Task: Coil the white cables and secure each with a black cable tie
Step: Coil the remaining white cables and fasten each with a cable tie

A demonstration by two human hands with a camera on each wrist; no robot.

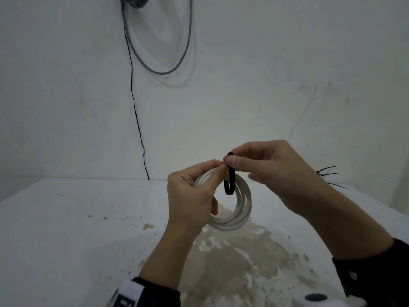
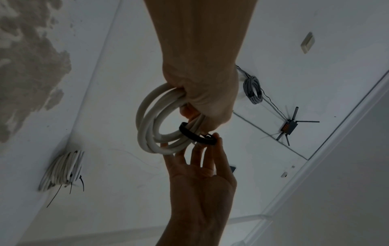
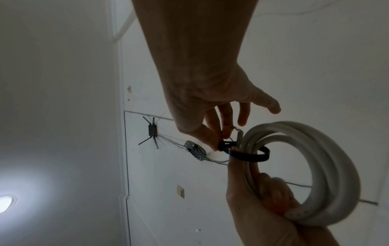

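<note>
Left hand [image 1: 190,193] grips coil [image 1: 240,209]; right hand [image 1: 267,167] pinches tie [image 1: 230,182].

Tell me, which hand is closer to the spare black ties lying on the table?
Right. The right hand is up at the coil, just left of the spare black ties. The left hand is farther left, gripping the white cable coil.

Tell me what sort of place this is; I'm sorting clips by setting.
Probably a bare indoor room used as a makeshift work spot, not a fitted workshop: a stained white table against a plain white wall, a grey cable loop hanging there, and a router mounted up on the ceiling or wall.
</note>
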